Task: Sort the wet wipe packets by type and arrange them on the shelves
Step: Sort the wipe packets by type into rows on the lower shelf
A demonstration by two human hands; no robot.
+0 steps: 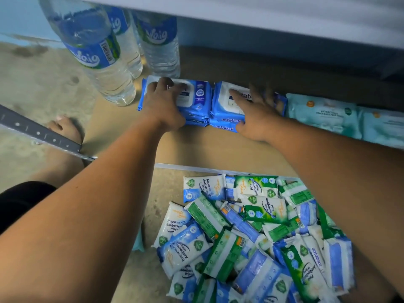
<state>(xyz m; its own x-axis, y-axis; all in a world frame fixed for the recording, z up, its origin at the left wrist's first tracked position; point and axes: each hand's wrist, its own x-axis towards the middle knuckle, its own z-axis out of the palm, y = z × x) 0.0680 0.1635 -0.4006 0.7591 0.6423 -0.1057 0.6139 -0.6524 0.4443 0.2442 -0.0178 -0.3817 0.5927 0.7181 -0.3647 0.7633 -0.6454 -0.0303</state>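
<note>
Squaring-up step, I judge: on the low shelf [218, 147] the left hand [162, 103] curls its grip over the left blue stack [197, 101], the right hand [256, 114] presses flat-fingered on the right blue stack [226, 119], and next calls for matching packets from the near mixed pile [251, 232].

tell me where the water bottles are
Head view, upper left: the water bottles stand just left of and behind the blue wipe packs under the left hand.

Bare forearms [105, 182], black garment [21, 200] over the left thigh, one bare foot [65, 130]
</note>
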